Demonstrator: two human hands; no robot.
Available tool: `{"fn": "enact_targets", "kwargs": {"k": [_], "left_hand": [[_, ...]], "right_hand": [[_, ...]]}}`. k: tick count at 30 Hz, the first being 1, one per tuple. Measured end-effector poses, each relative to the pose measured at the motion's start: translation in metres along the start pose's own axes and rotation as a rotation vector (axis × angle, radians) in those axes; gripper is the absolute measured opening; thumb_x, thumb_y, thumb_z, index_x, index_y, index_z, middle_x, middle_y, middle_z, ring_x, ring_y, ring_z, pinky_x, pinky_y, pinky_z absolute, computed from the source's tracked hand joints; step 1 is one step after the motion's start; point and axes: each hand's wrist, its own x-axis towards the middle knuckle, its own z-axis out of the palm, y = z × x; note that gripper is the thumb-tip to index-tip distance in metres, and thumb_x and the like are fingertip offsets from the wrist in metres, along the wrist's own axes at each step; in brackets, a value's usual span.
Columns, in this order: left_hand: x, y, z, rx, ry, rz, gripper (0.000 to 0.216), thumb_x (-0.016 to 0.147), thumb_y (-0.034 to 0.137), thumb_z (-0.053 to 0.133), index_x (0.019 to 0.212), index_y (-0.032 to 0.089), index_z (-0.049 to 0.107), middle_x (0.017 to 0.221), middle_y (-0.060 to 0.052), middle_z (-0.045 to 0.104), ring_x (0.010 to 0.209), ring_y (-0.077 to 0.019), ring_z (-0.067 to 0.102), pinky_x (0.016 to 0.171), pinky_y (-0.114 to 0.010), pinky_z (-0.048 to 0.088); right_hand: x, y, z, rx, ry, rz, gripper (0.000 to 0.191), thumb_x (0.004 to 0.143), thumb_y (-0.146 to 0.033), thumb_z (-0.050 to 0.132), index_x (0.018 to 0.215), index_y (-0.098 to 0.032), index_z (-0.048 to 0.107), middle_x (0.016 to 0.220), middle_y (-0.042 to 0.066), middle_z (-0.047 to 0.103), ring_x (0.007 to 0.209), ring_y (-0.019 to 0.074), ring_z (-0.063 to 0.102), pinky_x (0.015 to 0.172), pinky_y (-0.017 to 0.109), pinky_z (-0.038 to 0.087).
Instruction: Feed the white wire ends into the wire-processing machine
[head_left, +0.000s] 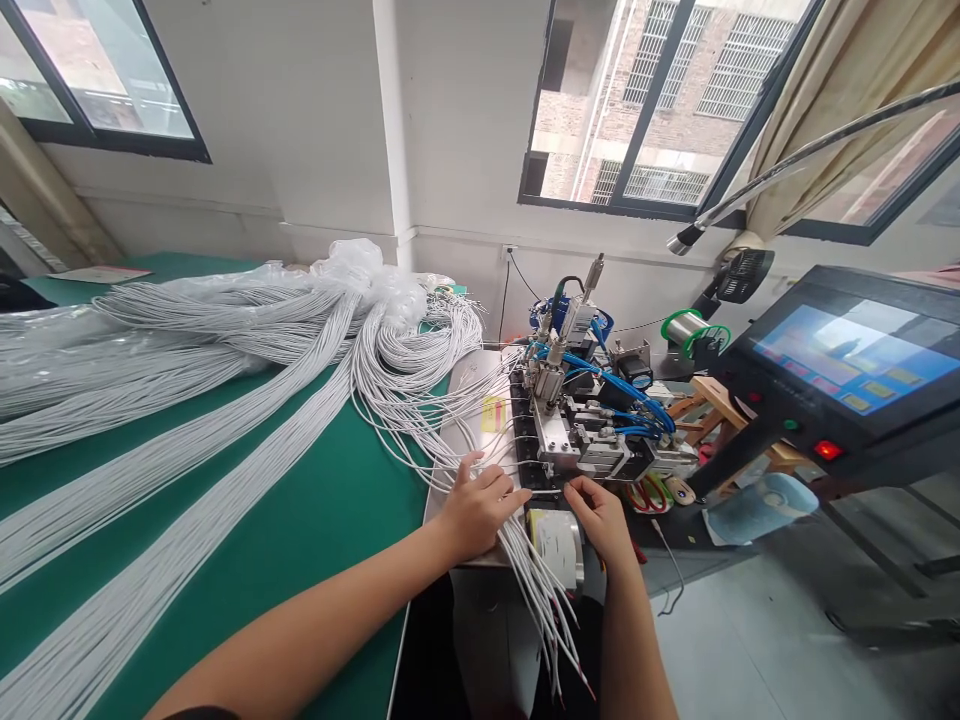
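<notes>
My left hand (480, 505) rests on the metal plate (469, 400) at the front of a small wire-processing machine (577, 420), its fingers pinched on a thin white wire (525, 493). My right hand (600, 515) is closed on the other end of that wire, just in front of the machine's fixture. A bunch of white wires (536, 590) hangs down from under my left hand over the table's edge. A small white box (559, 545) sits between my hands.
Long bundles of white wires (225, 400) lie across the green table (315, 520) to the left. A touchscreen control panel (855, 360) with a red button stands at the right. Scissors (649, 493) and a solder spool (686, 328) lie behind the machine.
</notes>
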Motion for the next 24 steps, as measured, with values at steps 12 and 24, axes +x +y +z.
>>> {"fn": "enact_targets", "kwargs": {"k": [12,24], "left_hand": [[0.001,0.001,0.002,-0.058,-0.071,-0.087,0.038,0.072,0.013,0.055,0.107,0.025,0.064,0.089,-0.005,0.066,0.093,-0.0231,0.056,0.101,-0.051,0.02],[-0.003,-0.003,0.007,-0.07,-0.065,-0.083,0.036,0.072,0.019,0.059,0.108,0.023,0.063,0.106,-0.007,0.066,0.104,-0.0254,0.056,0.102,-0.053,0.019]], "right_hand": [[0.003,0.018,0.017,0.406,-0.037,0.265,0.035,0.066,-0.05,0.065,0.057,-0.02,0.048,0.051,-0.006,0.035,0.049,0.0105,0.029,0.047,0.023,0.025],[-0.013,0.024,0.005,0.357,0.07,0.25,0.04,0.067,-0.055,0.072,0.06,-0.018,0.059,0.054,-0.003,0.049,0.051,0.0125,0.04,0.049,0.024,0.031]]}}
